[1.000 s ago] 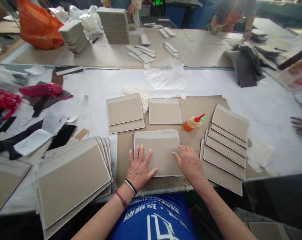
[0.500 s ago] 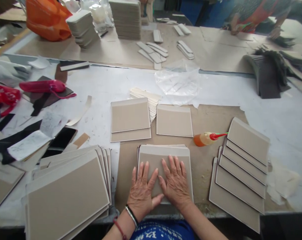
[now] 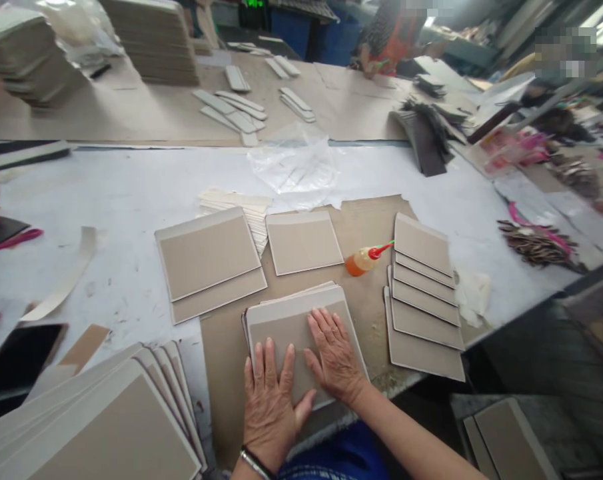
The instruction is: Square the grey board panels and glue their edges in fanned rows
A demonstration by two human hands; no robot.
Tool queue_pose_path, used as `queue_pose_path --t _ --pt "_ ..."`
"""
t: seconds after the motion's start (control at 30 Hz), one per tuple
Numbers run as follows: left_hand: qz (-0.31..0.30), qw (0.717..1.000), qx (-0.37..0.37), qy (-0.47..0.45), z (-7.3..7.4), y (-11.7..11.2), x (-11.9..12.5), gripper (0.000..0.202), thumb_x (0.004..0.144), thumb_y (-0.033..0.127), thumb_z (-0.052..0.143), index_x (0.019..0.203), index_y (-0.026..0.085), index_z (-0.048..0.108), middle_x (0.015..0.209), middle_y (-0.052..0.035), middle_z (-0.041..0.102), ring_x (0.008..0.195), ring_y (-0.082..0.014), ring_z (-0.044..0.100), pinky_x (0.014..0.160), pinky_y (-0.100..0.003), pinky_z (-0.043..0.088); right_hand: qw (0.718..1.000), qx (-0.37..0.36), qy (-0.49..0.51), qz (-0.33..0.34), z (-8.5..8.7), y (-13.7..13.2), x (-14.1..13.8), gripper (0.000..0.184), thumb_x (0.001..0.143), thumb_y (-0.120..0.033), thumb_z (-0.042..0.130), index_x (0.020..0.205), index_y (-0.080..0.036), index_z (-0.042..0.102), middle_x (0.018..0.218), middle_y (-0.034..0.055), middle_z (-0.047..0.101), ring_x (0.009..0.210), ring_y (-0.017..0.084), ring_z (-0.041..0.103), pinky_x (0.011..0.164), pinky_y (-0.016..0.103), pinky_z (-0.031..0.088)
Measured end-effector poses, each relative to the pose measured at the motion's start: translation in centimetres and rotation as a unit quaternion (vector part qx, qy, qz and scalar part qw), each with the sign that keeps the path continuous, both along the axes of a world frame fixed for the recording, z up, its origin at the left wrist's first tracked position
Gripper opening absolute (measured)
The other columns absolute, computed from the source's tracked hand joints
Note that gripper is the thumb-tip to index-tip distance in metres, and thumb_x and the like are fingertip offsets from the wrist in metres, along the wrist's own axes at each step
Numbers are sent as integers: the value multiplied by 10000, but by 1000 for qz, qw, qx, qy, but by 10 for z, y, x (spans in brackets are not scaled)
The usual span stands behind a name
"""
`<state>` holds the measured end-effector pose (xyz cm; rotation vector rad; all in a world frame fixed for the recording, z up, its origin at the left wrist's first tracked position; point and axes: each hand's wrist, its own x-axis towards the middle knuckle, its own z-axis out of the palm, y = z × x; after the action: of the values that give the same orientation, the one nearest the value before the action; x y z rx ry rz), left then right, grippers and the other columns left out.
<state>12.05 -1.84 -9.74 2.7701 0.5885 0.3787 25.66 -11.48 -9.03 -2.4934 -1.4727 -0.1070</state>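
A small stack of beige panels with pale grey borders (image 3: 294,317) lies in front of me on brown paper. My left hand (image 3: 272,403) rests flat on its lower left part, fingers spread and thumb out. Palm down on the right half of the top panel is my right hand (image 3: 335,353), with straight fingers lying close together and the thumb apart. Neither hand grips anything. Beyond the stack are a single beige panel (image 3: 305,243) and an overlapping pair of panels (image 3: 208,257). A squeeze bottle with orange liquid and a red nozzle (image 3: 362,261) lies to the right.
Fanned panels (image 3: 424,300) lie at right, near the table edge. A larger fanned pile (image 3: 116,433) fills the lower left, beside a dark phone (image 3: 24,360). Clear plastic film (image 3: 296,163) and grey strips (image 3: 231,110) lie farther back. Another person (image 3: 388,40) is across the table.
The view has turned to the right, so the table contents appear shifted left and tilted. Both hands stay flat on the stack; the right hand's fingers are closer together.
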Motion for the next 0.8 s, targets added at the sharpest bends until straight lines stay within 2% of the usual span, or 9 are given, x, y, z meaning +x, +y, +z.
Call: queue_pose_path --t 0.17,0.3,0.4,0.47,0.57,0.63,0.7,0.8 --pt "-8 1000 1 -10 2 -1 0 598 758 391 549 1295 167 410 1473 -172 86 1325 -389 115 1029 -584 195 987 -16 -24 -159 -7 -9 3 582 876 -278 379 1393 -77 204 1431 157 266 1341 248 148 1056 478 213" --pt "-3 1000 -1 -9 -1 -1 -1 621 753 409 550 1310 189 387 1474 -164 92 1329 -380 106 1033 -581 190 986 -11 -6 -165 -10 -10 3 567 874 -310 383 1369 -60 264 1427 158 275 1338 246 155 1057 445 226" --pt "-1 1000 -2 -20 -3 -1 -3 667 754 441 546 1335 185 340 1462 -171 153 1335 -353 117 1050 -565 166 986 20 -4 -167 -11 -11 4 543 878 -302 363 1342 -28 307 1404 172 313 1325 241 194 1055 432 235" --pt "18 999 -21 -35 -4 -1 -5 734 759 496 522 1358 147 281 1451 -182 186 1342 -327 105 1071 -538 142 977 46 -1 -207 -13 -14 5 523 884 -291 332 1315 4 343 1373 193 354 1300 249 249 1044 431 251" --pt "140 981 -132 -36 -6 -4 -10 794 808 551 379 1369 26 182 1443 -230 161 1349 -303 74 1090 -495 126 950 57 51 -303 -15 -21 7 488 884 -289 312 1231 26 451 1269 223 466 1213 277 378 996 432 312" --pt "224 943 -247 -9 -6 -6 -12 806 828 551 286 1365 -27 122 1440 -248 143 1349 -292 80 1097 -468 125 938 45 107 -326 -13 -26 7 464 877 -283 324 1187 14 502 1214 218 517 1165 279 431 973 418 338" --pt "254 909 -330 13 -4 -7 -14 820 823 554 270 1370 -27 80 1450 -230 129 1352 -268 86 1106 -431 108 935 37 146 -321 -11 -29 7 453 871 -265 331 1189 4 510 1232 206 511 1177 277 424 982 409 329" --pt "257 889 -380 13 3 -9 -13 826 810 560 298 1383 15 60 1469 -182 94 1357 -229 71 1111 -385 68 930 44 177 -320 -6 -30 7 465 863 -249 336 1222 6 486 1297 197 458 1231 274 374 1010 410 297"
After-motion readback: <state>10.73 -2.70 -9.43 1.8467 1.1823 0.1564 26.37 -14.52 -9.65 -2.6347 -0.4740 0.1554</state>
